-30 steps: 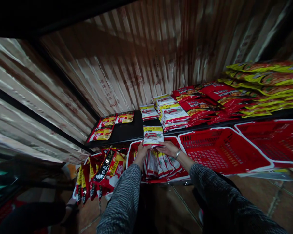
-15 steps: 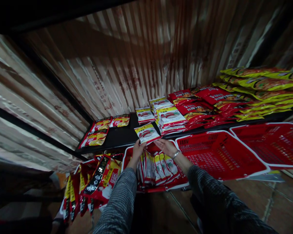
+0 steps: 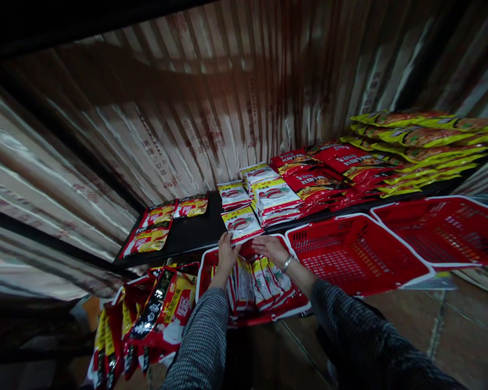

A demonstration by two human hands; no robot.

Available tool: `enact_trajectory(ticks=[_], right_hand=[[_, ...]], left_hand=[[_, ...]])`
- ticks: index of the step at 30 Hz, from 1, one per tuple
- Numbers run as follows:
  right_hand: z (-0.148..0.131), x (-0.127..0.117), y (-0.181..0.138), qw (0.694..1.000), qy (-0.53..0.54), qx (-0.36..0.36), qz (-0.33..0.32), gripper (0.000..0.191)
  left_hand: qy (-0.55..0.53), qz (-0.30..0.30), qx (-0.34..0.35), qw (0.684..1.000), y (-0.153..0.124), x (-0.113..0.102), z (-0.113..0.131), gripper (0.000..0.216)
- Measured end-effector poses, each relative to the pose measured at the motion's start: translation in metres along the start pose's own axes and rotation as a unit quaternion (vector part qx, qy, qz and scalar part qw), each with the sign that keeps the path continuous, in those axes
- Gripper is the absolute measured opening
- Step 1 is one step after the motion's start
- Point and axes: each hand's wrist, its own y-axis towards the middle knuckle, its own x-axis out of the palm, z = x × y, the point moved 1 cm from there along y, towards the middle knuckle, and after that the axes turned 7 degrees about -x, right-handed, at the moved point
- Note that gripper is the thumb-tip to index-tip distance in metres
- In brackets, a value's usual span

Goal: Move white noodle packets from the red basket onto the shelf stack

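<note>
A white, yellow and red noodle packet [image 3: 241, 223] lies flat at the shelf's front edge, in front of a stack of like packets [image 3: 276, 197]. My left hand [image 3: 226, 254] is at its near left corner, fingertips touching it, thumb apart from the fingers. My right hand [image 3: 271, 249], a bracelet on its wrist, hovers just off the packet's near right corner with fingers stretched out and nothing in them. Beneath both hands is a red basket [image 3: 254, 319] with a white rim, holding several similar packets [image 3: 264, 281] stood on edge.
Red packets [image 3: 329, 168] and yellow-edged packets [image 3: 423, 141] are piled along the black shelf [image 3: 193, 230] to the right. Red-yellow packets [image 3: 156, 227] lie at its left end. Two more red baskets [image 3: 350, 254] stand right; a basket of larger red packets [image 3: 162, 314] stands left.
The noodle packet has settled flat onto the shelf beside the stack. My right hand has drawn back from its edge; my left stays at its corner. The view has shifted slightly.
</note>
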Motion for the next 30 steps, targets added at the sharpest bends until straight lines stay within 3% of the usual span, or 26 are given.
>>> enact_trajectory(ticks=[2, 5, 7, 10, 17, 30], right_hand=[[-0.005, 0.002, -0.005, 0.982, -0.169, -0.089, -0.005, 0.018], [-0.01, 0.007, -0.009, 0.888, -0.411, -0.2, -0.047, 0.039], [-0.01, 0.011, -0.009, 0.798, -0.555, -0.223, -0.079, 0.049], [-0.005, 0.014, -0.005, 0.741, -0.633, -0.202, -0.092, 0.053], [-0.003, 0.019, 0.002, 0.721, -0.657, -0.205, -0.084, 0.052], [-0.004, 0.027, 0.012, 0.73, -0.657, -0.168, -0.089, 0.055]], left_hand=[[0.002, 0.004, 0.009, 1.0, -0.001, 0.0, 0.002, 0.059], [-0.002, -0.021, 0.031, 0.999, -0.002, 0.001, 0.003, 0.057], [-0.007, -0.034, 0.043, 0.998, -0.002, 0.002, 0.003, 0.053], [-0.02, -0.03, 0.052, 0.998, 0.0, 0.004, 0.003, 0.051], [-0.015, -0.01, 0.029, 0.999, 0.007, 0.009, 0.009, 0.05], [0.044, -0.011, -0.041, 0.998, 0.011, 0.011, 0.018, 0.05]])
